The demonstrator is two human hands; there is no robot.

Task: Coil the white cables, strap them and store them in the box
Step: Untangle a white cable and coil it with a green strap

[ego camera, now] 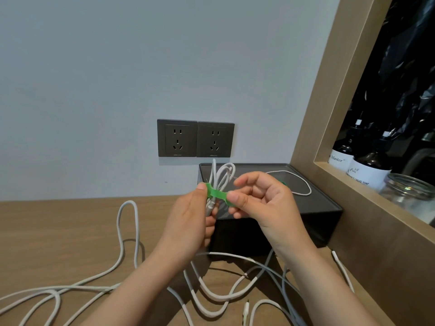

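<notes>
White cable bundle [222,176], coiled in long narrow loops, stands upright in the air in front of the dark rectangular box [317,208]. Its long axis is vertical and the loops point up. A green fabric strap [216,193] crosses it horizontally. The left hand [188,227] grips the bundle from below, thumb pressing on the strap. The right hand [263,203] pinches the strap's free end. Loose white cables [127,231], smooth and round, lie in curves on the wooden table [58,227]. A thin white cable [303,184] lies on the box's matte top.
</notes>
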